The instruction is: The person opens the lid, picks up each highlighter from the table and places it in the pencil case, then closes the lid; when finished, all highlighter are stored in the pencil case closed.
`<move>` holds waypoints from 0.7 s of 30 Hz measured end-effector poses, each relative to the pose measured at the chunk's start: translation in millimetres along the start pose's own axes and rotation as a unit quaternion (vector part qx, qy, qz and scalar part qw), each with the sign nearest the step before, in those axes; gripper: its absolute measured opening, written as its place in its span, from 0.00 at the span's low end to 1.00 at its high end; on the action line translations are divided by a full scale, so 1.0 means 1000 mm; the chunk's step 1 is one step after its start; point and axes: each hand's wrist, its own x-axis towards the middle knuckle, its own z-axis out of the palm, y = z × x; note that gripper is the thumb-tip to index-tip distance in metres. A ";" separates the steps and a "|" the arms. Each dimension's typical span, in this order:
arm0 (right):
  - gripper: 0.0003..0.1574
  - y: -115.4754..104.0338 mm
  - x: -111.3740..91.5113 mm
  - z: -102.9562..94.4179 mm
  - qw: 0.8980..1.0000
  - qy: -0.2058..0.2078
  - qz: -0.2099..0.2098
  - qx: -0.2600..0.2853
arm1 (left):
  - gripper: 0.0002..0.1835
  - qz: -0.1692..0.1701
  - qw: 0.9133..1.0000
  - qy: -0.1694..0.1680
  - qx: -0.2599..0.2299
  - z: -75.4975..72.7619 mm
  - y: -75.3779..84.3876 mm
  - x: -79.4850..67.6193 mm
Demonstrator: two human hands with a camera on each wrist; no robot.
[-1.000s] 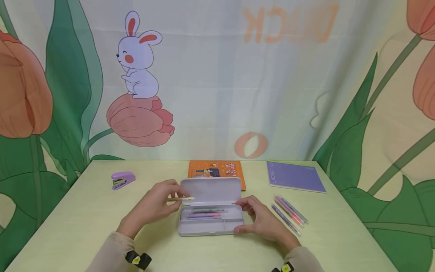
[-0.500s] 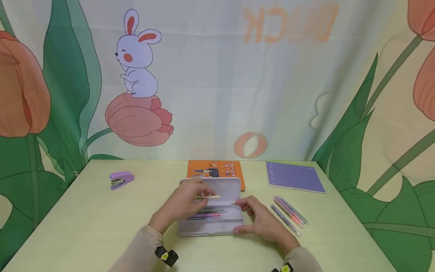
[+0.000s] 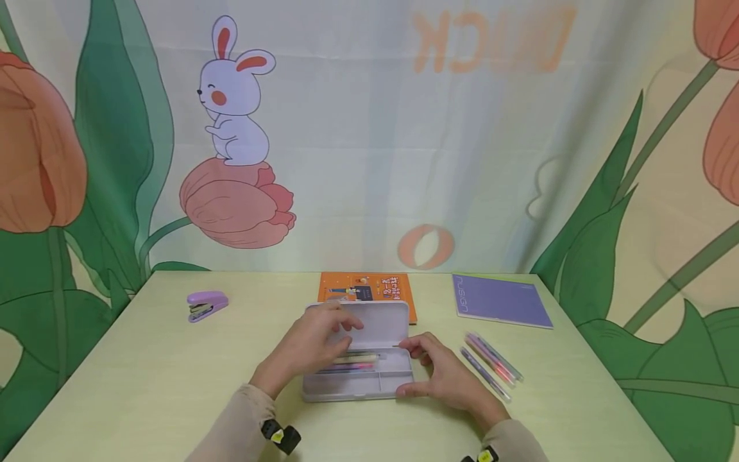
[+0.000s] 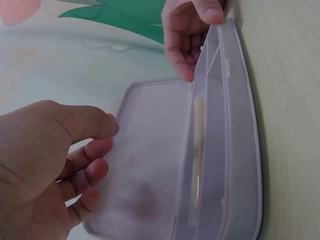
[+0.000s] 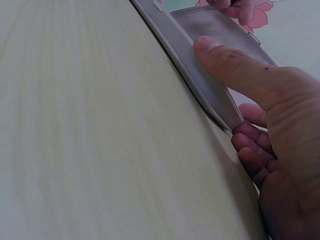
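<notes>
Pens (image 3: 492, 360) on the table (image 3: 133, 391) lay just right of the right hand (image 3: 447, 375), the nearer one, slanting far-left to near-right. Left hand (image 3: 312, 340) hung over the open pencil case (image 3: 346, 387), fingers relaxed, nothing held; right fingers gripped its right end.

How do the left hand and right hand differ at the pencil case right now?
The left hand is holding nothing, its fingers loosely bent; the right hand holds the pencil case.
The left hand is near the raised lid, toward the case's left side; the right hand is at its right end.
Shared: both are bare.
</notes>
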 end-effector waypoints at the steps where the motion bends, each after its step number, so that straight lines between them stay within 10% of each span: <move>1: 0.51 0.000 0.000 0.000 1.000 0.000 -0.001 0.000 | 0.13 0.000 1.000 0.004 0.002 -0.002 -0.001 -0.001; 13: 0.52 0.000 0.000 -0.002 1.000 0.003 0.014 -0.007 | 0.14 -0.016 0.999 0.035 -0.015 -0.022 -0.028 -0.028; 21: 0.52 -0.001 0.000 0.000 1.000 -0.002 -0.005 0.000 | 0.16 -0.088 0.996 0.017 -0.009 -0.025 -0.045 -0.053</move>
